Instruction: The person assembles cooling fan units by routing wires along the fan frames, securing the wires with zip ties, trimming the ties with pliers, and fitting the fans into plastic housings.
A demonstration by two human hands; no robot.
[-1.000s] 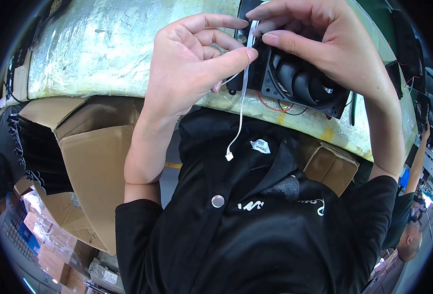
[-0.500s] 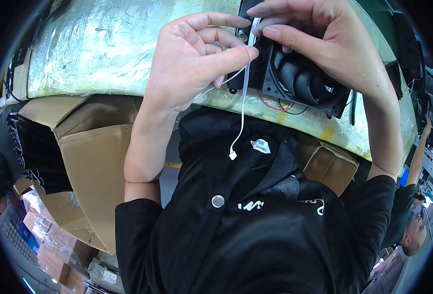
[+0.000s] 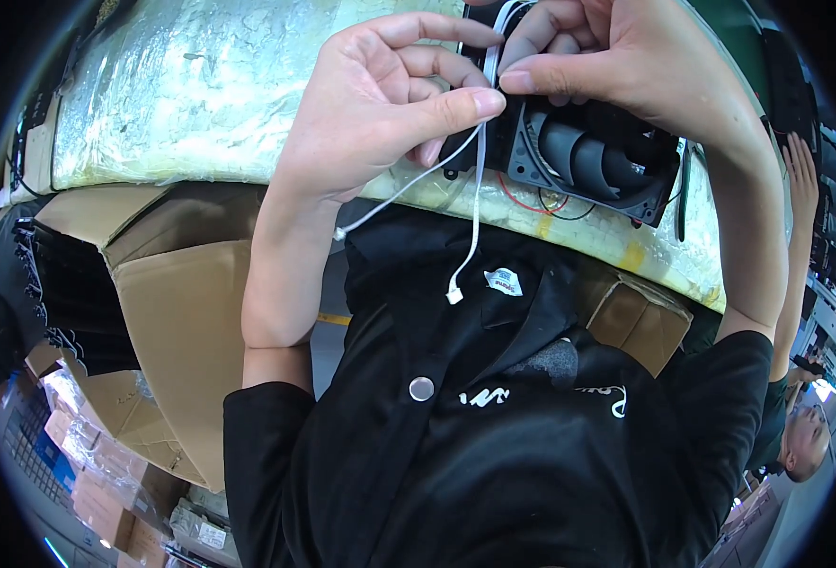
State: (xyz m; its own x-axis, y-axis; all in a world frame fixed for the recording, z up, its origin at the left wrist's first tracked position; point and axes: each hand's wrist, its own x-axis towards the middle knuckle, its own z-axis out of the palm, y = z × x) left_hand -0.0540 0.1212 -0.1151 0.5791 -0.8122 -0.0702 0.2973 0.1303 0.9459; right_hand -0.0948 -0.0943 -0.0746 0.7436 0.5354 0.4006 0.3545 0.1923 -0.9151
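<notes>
My left hand [image 3: 371, 109] pinches a thin white cable [image 3: 479, 189] between thumb and fingers, at the top middle. Two ends hang below it: one drops to a small white connector [image 3: 454, 295] over my shirt, the other slants left to a second small plug [image 3: 340, 233]. Close beside it, my right hand [image 3: 631, 76] has its thumb and fingers drawn together on the cable, which loops up near its fingertips; the exact grip is partly hidden. Under my right hand sits a black fan [image 3: 584, 156] in a square frame, part of a dark unit with red and black wires [image 3: 532, 204].
The worktable [image 3: 191, 114] is covered in clear plastic film. An open cardboard box [image 3: 186, 331] stands below its edge at left, and another carton [image 3: 638, 327] at right. A co-worker [image 3: 801, 426] is at the far right, one arm stretched along the bench.
The second cable end has swung out to the left below my left hand. My right hand has shifted slightly right, and a cable loop shows above. The co-worker's arm has moved up.
</notes>
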